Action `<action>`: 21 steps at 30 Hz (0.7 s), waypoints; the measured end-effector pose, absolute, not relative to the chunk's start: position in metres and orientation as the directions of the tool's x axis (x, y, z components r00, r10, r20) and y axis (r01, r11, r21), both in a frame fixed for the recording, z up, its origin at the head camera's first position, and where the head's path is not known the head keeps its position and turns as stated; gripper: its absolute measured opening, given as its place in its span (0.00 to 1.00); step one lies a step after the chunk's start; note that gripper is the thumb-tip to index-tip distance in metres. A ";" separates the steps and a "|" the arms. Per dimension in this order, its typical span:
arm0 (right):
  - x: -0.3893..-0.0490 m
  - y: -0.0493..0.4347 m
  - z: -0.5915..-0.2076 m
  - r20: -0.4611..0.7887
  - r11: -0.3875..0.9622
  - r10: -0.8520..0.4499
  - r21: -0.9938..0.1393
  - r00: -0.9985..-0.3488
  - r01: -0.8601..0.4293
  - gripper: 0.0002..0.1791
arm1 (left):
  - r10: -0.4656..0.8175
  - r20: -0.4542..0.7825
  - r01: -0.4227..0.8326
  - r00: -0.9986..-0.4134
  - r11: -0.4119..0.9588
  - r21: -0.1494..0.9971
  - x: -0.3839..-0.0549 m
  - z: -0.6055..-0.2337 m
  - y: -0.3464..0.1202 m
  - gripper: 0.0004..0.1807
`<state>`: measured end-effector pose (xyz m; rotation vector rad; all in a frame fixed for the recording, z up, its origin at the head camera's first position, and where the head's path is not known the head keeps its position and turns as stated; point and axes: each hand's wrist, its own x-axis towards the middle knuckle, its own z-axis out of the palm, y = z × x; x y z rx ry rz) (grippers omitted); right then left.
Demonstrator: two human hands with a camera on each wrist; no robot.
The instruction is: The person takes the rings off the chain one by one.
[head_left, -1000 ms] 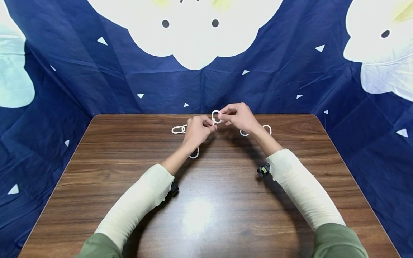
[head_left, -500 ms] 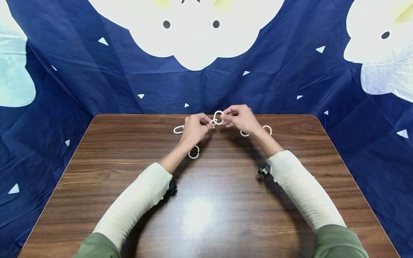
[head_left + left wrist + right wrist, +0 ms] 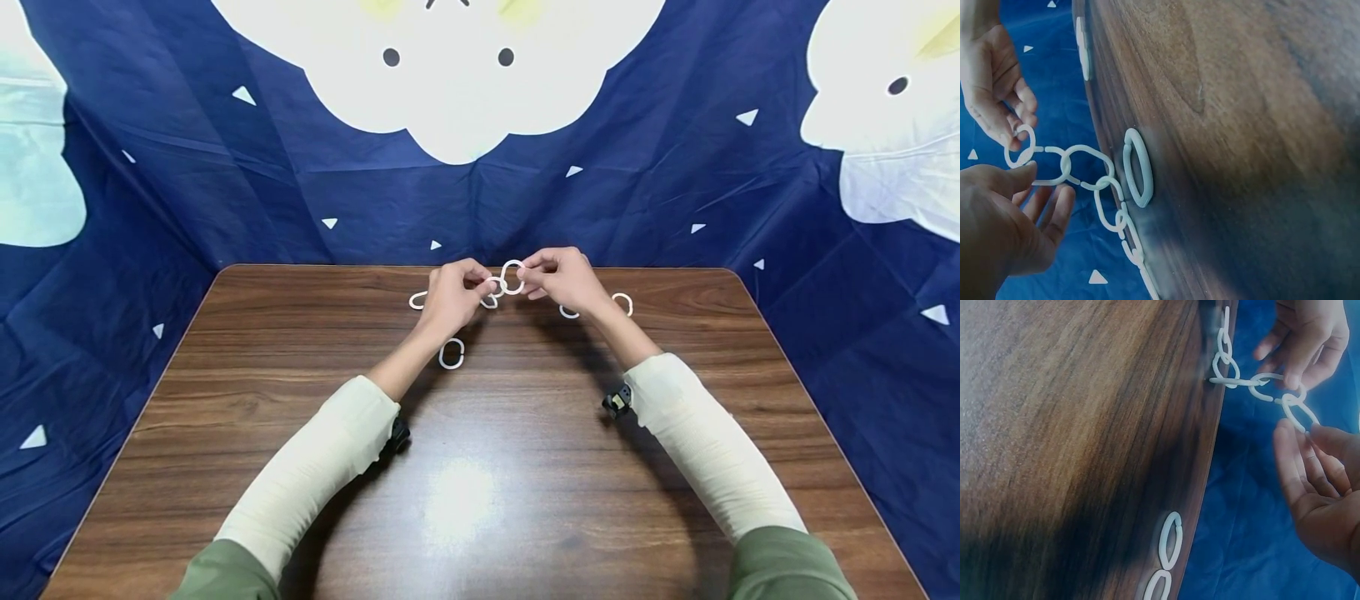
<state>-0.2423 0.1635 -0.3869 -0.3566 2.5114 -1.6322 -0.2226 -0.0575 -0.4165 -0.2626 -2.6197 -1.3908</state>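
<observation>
A chain of white plastic links hangs between and beneath my hands at the table's far edge. My right hand (image 3: 564, 275) pinches the end link (image 3: 513, 277) between thumb and fingertips. My left hand (image 3: 453, 296) pinches the adjoining link (image 3: 1049, 149) with thumb and fingers, close to where the two links cross. From there several joined links (image 3: 1087, 164) run down to the tabletop in the left wrist view. Part of the chain (image 3: 417, 301) shows left of my left hand; that hand hides the middle of it in the head view.
One loose white link (image 3: 452, 353) lies on the wooden table (image 3: 300, 358) below my left wrist. Two more loose links, one near (image 3: 569, 312) and one farther right (image 3: 622, 304), lie by my right forearm. A blue patterned cloth (image 3: 465, 200) stands behind the table.
Both hands have drifted slightly; the end link has moved a little right and down. The chain's left end has slid right, and more of the chain shows below my left fingertips.
</observation>
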 end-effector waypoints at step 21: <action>-0.240 0.164 -0.395 -0.006 0.333 -0.254 -0.939 -0.967 -0.082 0.15 | 0.087 0.233 0.243 -0.969 0.532 0.811 -0.225 -0.417 -0.058 0.04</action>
